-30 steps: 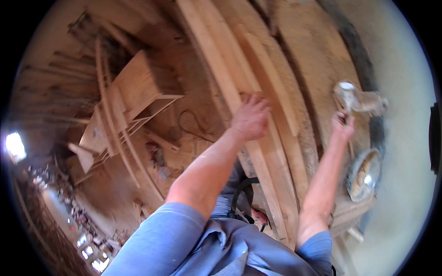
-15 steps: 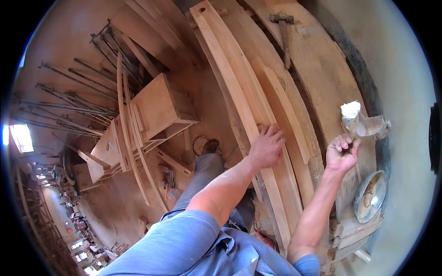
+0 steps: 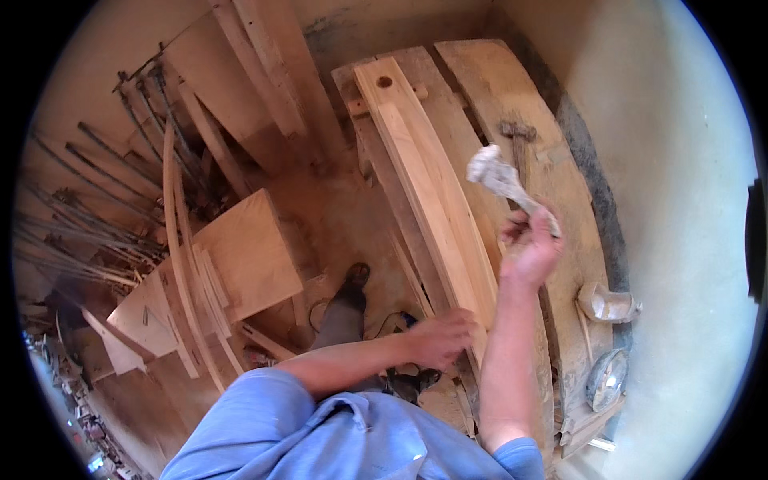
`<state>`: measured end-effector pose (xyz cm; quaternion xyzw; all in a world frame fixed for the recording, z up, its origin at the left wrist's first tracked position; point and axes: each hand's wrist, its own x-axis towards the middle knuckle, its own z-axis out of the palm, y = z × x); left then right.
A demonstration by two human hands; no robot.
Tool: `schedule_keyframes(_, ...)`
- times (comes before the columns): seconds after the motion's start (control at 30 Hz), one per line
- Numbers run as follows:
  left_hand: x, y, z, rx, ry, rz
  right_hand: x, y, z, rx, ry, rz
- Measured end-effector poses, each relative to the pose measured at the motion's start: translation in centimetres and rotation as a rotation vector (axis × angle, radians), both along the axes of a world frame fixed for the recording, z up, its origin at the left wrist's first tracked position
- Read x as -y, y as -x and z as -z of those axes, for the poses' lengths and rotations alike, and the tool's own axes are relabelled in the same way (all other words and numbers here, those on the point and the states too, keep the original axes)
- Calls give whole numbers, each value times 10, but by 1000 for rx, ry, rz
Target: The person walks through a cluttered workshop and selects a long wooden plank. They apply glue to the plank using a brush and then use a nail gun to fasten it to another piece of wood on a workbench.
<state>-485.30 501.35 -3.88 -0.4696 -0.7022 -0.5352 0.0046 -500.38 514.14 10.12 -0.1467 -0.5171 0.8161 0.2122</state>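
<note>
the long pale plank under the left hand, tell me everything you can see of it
The plank is long, pale, smooth-planed wood with a round hole near its far end. It lies flat along the workbench, on top of darker, rougher boards, running away from the person. The left hand presses on its near end. The right hand is raised above it, holding a whitish wad.
</note>
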Motion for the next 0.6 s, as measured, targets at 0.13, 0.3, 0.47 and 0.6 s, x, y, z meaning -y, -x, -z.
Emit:
schedule_keyframes(0.13,198,54,50,157,456,-564,79,80,17,84,-217,-44)
schedule_keyframes(0.3,435,0,87,413,843,-1094,139,148,53,161,-320,-162)
schedule_keyframes(0.47,512,-123,89,964,1108,-1060,163,187,81,250,-563,-166)
schedule_keyframes(0.6,485,-167,97,1402,1291,-922,169,193,79,316,-676,-144)
